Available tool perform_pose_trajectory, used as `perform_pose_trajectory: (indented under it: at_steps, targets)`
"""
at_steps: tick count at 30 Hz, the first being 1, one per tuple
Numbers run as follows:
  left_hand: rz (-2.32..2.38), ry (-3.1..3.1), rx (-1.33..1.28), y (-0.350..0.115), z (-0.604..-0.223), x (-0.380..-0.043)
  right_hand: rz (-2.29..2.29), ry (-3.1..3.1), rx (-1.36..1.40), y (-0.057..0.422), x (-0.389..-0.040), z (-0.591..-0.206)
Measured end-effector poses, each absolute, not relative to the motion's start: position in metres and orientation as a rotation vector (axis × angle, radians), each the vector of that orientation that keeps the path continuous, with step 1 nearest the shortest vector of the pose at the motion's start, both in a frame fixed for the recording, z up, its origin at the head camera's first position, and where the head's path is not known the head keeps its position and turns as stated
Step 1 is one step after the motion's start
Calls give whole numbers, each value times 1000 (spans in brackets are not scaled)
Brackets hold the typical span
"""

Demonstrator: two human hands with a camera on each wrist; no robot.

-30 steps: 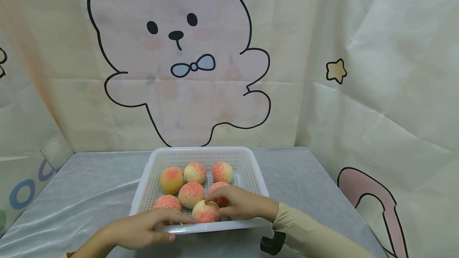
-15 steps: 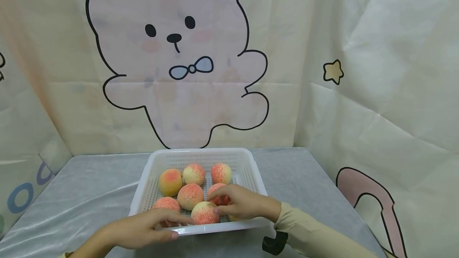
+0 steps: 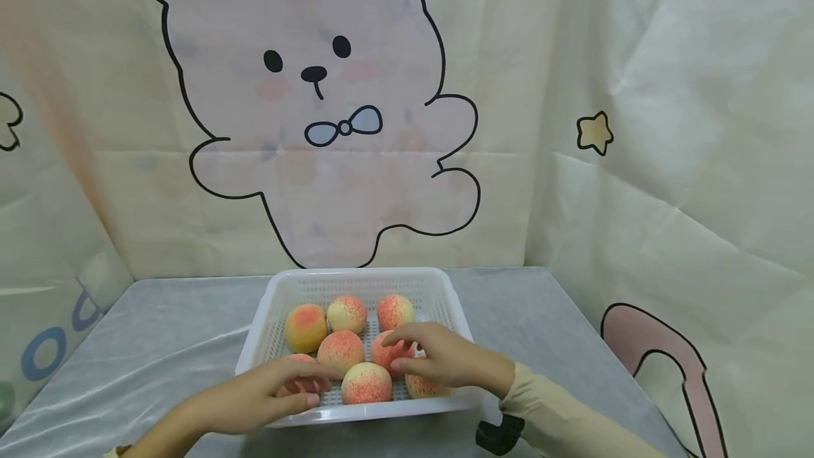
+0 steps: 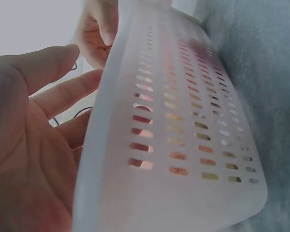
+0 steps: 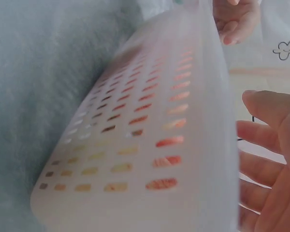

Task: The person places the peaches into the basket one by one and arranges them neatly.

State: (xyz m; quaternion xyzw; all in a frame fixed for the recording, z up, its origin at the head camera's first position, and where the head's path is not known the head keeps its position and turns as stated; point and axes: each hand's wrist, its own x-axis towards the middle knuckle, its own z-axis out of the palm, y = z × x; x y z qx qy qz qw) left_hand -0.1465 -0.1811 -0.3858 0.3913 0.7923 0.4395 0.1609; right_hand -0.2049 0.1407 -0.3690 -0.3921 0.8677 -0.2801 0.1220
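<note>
A white plastic basket [image 3: 254, 345] holds several peaches. My left hand [image 3: 261, 391] reaches over its front left corner, fingers loosely bent above a partly covered peach [image 3: 302, 357]; I see nothing gripped. Beside those fingers lies a pale-topped peach [image 3: 367, 384] at the front middle. My right hand [image 3: 454, 359] hovers over the front right, thumb and fingers apart. Nearest to it are a red peach [image 3: 389, 350] and a half-hidden peach [image 3: 422, 386]; contact is unclear. Both wrist views show the basket's slotted wall [image 4: 121, 193] with relaxed fingers beyond the rim.
Grey cloth [image 3: 515, 316] covers the table beneath the basket. A yellow-orange peach [image 3: 306, 328] and two speckled ones lie in the back row. Behind the table hangs a cream curtain [image 3: 496, 232] with a cartoon bear. A black strap [image 3: 500, 434] is at the right wrist.
My right hand has drawn away from the front-middle peach toward the right, uncovering that peach and more of the one at front right. The left hand's thumb has risen from the front rim.
</note>
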Motion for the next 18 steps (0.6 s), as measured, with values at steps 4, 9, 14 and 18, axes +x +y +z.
perform_pose_trajectory:
  at_steps: [4,9,14,18]
  targets:
    - [1291,2318,1106,-182,-382,-147,-801,2587,-1134,147,-206,-370]
    - [1278,2469,1094,-187,-375,-151,-768,2680,-1133,157,-209,-370]
    - [1209,2662,1030,-193,-373,-155,-748,2748,-1196,165,-213,-370]
    - [1120,2820,914,-197,-373,-155,-748,2775,-1179,168,-214,-371]
